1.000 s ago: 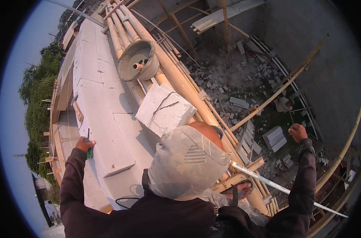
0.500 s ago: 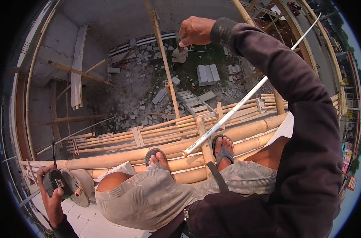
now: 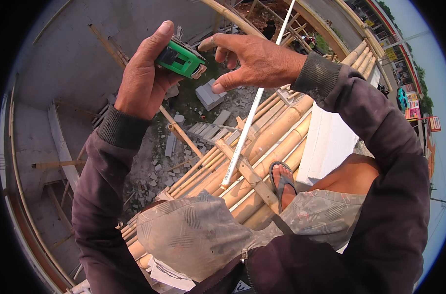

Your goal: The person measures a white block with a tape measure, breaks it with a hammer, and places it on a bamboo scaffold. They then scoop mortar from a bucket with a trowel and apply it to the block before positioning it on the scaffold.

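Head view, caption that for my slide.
Left hand holds a green tape measure, right hand open beside it, bamboo poles below.

Dark maroon jacket [image 3: 301,267], zip pull [image 3: 244,255]; 2 ribbed cuffs [image 3: 318,76]; grey patterned shorts [image 3: 193,235]; dark sandal [image 3: 282,183].

My left hand [image 3: 143,76] is raised in a firm grip, its thumb [image 3: 159,38] stretched up along the near side and its other fingers mostly hidden behind. Below it, my sleeved left forearm [image 3: 102,181] climbs steeply to the wrist. Near it on the right, my right hand [image 3: 264,61] reaches across, back showing, index finger [image 3: 222,41] pointing toward the left hand. The right thumb [image 3: 229,81] hangs lower and apart from that finger, leaving a gap, while the remaining fingers curl loosely between. My right forearm [image 3: 365,110] slants away down and to the right of its hand, elbow bent.
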### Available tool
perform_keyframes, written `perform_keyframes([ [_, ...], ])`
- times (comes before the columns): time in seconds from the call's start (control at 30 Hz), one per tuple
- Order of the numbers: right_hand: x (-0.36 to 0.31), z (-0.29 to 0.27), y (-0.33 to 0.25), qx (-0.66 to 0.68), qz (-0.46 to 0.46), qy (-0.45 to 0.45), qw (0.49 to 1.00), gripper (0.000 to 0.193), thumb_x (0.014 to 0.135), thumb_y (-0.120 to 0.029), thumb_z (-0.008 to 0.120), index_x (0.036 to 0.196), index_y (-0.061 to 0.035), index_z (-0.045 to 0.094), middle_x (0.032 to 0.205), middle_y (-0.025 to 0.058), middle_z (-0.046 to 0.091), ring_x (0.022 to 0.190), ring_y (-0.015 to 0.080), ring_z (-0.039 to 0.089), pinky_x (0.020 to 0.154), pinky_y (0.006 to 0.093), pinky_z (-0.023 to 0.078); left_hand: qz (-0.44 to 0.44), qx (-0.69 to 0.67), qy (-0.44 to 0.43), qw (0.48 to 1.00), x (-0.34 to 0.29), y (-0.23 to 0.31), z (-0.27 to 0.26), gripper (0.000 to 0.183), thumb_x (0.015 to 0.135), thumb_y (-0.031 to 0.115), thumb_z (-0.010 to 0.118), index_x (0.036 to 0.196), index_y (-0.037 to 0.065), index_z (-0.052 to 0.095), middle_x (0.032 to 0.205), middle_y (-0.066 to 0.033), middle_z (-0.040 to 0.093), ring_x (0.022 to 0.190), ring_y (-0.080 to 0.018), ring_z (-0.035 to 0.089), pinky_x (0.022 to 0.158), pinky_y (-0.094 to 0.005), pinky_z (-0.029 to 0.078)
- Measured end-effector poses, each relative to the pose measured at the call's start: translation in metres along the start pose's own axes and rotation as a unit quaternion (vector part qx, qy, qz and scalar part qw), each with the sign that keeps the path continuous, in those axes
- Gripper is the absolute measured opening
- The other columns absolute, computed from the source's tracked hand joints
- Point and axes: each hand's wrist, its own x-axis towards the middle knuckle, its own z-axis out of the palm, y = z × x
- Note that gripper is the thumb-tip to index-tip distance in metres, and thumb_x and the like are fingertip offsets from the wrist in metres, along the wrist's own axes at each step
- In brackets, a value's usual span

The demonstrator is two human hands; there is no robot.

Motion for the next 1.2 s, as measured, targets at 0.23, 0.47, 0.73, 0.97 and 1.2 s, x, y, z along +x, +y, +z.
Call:
perform_keyframes([
  [0.23, -0.013, 0.005, 0.012, 0.127, -0.048, 0.167, 0.977, 0.078, 0.079, -0.054, 0.079, 0.137, -0.0063, 0.055, 0.113, 0.0177, 0.052, 0.111, 0.0349, 0.057, 0.101, 0.0434, 0.047, -0.041, -0.069, -0.015, 0.997, 0.011, -0.01, 0.062, 0.064, 0.101, 0.062, 0.044, 0.12, 0.002, 0.059, 0.108, -0.0119, 0.068, 0.097, -0.0225, 0.07, 0.087, -0.0385, 0.061],
  [0.47, -0.031, -0.054, -0.015, 0.3, -0.081, 0.23, 0.922, 0.064, 0.078, -0.034, 0.083, 0.125, -0.0051, 0.053, 0.111, 0.0159, 0.053, 0.111, 0.0356, 0.056, 0.095, 0.0453, 0.047, -0.175, -0.357, -0.13, 0.908, 0.0, 0.042, 0.131, 0.057, 0.103, 0.06, 0.038, 0.124, 0.01, 0.059, 0.112, -0.0038, 0.068, 0.098, -0.018, 0.069, 0.079, -0.0322, 0.06],
  [0.73, -0.142, -0.114, -0.068, 0.604, 0.134, 0.114, 0.778, 0.064, 0.077, -0.025, 0.085, 0.124, -0.0001, 0.05, 0.107, 0.0148, 0.063, 0.104, 0.0258, 0.062, 0.088, 0.0391, 0.048, -0.302, 0.308, 0.153, 0.889, -0.064, 0.106, 0.217, 0.039, 0.105, 0.034, 0.046, 0.129, 0.004, 0.053, 0.117, -0.0076, 0.062, 0.106, -0.0174, 0.063, 0.086, -0.0375, 0.055],
  [0.97, -0.215, -0.109, -0.181, 0.564, 0.299, 0.2, 0.743, 0.057, 0.087, -0.043, 0.076, 0.118, 0.0023, 0.062, 0.109, 0.0213, 0.066, 0.104, 0.0316, 0.066, 0.086, 0.0399, 0.052, -0.438, -0.042, 0.013, 0.898, -0.137, 0.152, 0.26, 0.029, 0.105, 0.019, 0.051, 0.133, 0.009, 0.051, 0.12, -0.0094, 0.063, 0.108, -0.0224, 0.064, 0.083, -0.0393, 0.058],
  [1.2, -0.202, -0.132, -0.231, 0.497, 0.313, 0.177, 0.79, 0.054, 0.088, -0.045, 0.073, 0.116, 0.0006, 0.064, 0.109, 0.0217, 0.061, 0.106, 0.0388, 0.062, 0.092, 0.0436, 0.048, -0.414, 0.006, 0.005, 0.91, -0.167, 0.178, 0.246, 0.022, 0.102, 0.021, 0.057, 0.119, 0.009, 0.049, 0.117, -0.0111, 0.059, 0.106, -0.0247, 0.061, 0.089, -0.0465, 0.055],
])
